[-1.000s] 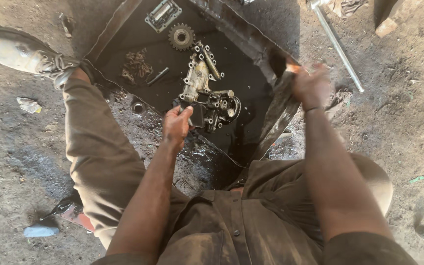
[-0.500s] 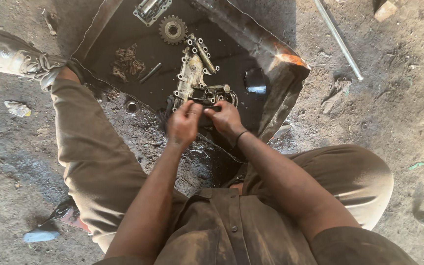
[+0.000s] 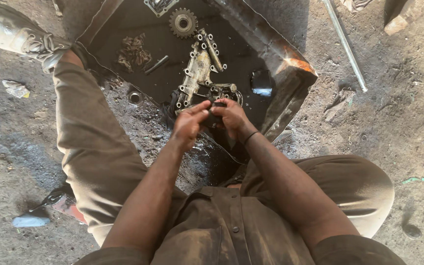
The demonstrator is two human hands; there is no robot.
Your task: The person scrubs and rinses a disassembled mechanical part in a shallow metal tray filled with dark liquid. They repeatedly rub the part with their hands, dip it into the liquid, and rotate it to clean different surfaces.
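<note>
Both my hands, left (image 3: pixel 188 126) & right (image 3: pixel 231 118), pinch a small dark part (image 3: pixel 214 117) btwn fingertips, just below the casting (image 3: pixel 198 73); next: steady twist, I judge.

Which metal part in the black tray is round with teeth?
The gear near the tray's far end. It is a toothed wheel with a centre hole; the long bracket beside it has bolts instead.
</note>
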